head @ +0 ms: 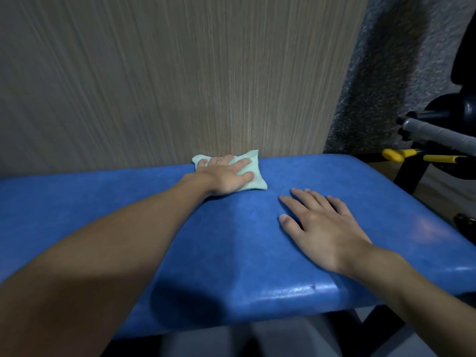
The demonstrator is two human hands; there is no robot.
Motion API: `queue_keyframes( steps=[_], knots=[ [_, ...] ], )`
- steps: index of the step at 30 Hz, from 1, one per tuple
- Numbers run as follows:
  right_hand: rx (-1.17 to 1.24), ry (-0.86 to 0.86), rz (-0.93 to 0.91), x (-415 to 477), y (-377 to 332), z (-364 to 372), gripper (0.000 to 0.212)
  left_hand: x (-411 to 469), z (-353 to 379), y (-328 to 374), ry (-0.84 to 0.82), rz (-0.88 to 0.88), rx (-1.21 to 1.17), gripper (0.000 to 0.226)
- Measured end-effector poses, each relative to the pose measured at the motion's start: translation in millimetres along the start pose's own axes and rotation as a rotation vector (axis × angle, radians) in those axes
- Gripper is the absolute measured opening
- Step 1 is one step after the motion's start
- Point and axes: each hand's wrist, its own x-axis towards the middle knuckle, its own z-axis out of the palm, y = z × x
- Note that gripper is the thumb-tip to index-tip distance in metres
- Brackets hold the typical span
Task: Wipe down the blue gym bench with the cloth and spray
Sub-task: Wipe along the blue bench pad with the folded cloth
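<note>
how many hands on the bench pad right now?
2. The left hand presses flat on the cloth at the far edge of the blue bench; the right hand lies flat on bare pad, nearer and to the right.

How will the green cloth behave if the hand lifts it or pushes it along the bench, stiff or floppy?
Probably floppy: the cloth lies folded and creased under the left hand, so it would likely sag when lifted. It looks thin, so probably light. Pushed flat, it should slide on the smooth bench, though it may bunch.
</note>
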Motion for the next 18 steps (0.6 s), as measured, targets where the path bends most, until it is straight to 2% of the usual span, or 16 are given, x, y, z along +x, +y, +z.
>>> queue_keyframes(
  steps=[5, 11, 16, 18],
  knots=[
    [0.025, 0.008, 0.004, 0, 1, 2, 0.055, -35, 7, 8, -0.029, 0.013, 0.003, 0.062],
    [0.042, 0.023, -0.003, -1, 0, 0, 0.055, -146, 25, 29, -0.025, 0.107, 0.056, 0.062],
    [0.028, -0.019, -0.003, 1, -2, -11, 0.053, -219, 34, 42, 0.097, 0.14, 0.126, 0.063],
    [0.021, 0.03, -0.002, 4, -5, -14, 0.049, -229, 35, 44, 0.183, 0.091, 0.134, 0.071]
  ],
)
